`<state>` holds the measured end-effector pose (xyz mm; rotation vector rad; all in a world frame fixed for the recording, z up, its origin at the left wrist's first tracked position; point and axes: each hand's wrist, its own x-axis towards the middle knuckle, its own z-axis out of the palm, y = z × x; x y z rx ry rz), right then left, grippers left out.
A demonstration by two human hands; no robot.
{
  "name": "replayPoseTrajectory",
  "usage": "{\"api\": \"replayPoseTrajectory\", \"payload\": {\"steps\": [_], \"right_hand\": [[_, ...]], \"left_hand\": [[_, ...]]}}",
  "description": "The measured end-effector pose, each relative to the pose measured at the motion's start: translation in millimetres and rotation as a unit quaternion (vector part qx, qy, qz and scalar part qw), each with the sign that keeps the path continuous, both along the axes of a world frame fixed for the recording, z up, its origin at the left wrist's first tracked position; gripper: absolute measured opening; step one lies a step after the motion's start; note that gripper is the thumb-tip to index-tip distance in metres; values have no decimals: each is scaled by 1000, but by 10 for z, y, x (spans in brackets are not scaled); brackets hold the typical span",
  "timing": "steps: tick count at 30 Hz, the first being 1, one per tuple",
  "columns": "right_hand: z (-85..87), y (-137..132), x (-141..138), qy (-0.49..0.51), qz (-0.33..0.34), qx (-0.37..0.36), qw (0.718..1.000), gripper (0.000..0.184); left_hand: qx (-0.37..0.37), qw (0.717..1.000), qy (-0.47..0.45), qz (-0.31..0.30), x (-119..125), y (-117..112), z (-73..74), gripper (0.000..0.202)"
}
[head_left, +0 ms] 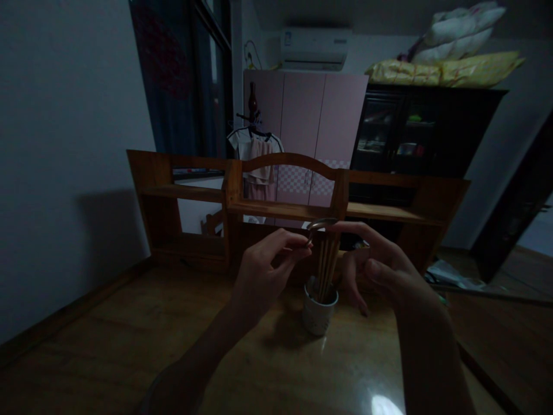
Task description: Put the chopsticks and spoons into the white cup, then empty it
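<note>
Over the brown, glossy wooden table (268,374), the left hand (270,256), wrist raised, pinches the lower-left end of a thin, curved, shiny metal piece (322,222) between its fingers — long axis crosswise, arching rightward to the right hand's (391,268) extended index finger, its other fingers loosely bent. Beyond: a white cup (317,317) holding pale sticks (328,265) — then, along the table's far edge, brown wooden shelving (285,210).

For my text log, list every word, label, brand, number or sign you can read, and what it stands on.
Nothing is readable.
Air conditioner: sticker and mark on its front, too small and blurred.
Cup: faint marks, too dim to tell lettering from pattern.
Curved object in the left hand: no text visible.
</note>
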<state>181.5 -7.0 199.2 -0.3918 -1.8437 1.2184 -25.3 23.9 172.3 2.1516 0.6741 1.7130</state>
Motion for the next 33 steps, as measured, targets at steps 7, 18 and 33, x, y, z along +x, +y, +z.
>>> {"api": "replayPoseTrajectory", "payload": {"steps": [7,18,33], "right_hand": [[37,-33,-10,-16,-36,16,999,44],[77,-80,-68,-16,-290,72,954,18],[-41,278,289,-166,-238,-17,957,30]], "left_hand": [[-13,999,22,-26,3,-11,-19,6],[-44,993,102,-40,38,14,-51,14],[-38,991,130,8,-2,51,-20,24]]}}
